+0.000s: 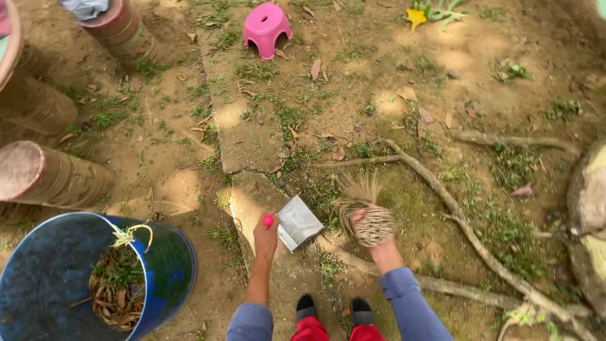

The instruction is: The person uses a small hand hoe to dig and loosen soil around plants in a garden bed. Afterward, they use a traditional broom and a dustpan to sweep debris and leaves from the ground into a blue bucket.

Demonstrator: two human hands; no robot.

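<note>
My left hand (265, 239) grips the pink-tipped handle of a small grey metal dustpan (298, 222) that rests on the dirt in front of my feet. To its right, my right hand (366, 221) holds a short straw hand broom (365, 211) by its woven grip, bristles pointing away toward the grass just beside the pan. Both sleeves are blue-grey.
A blue bucket (165, 265) holding dry leaves and grass stands at lower left. Brown clay pots (57, 180) lie at the left, a pink plastic stool (266, 26) stands at the top. Tree roots (467, 230) cross the ground on the right, with a rock (590, 215) at the edge.
</note>
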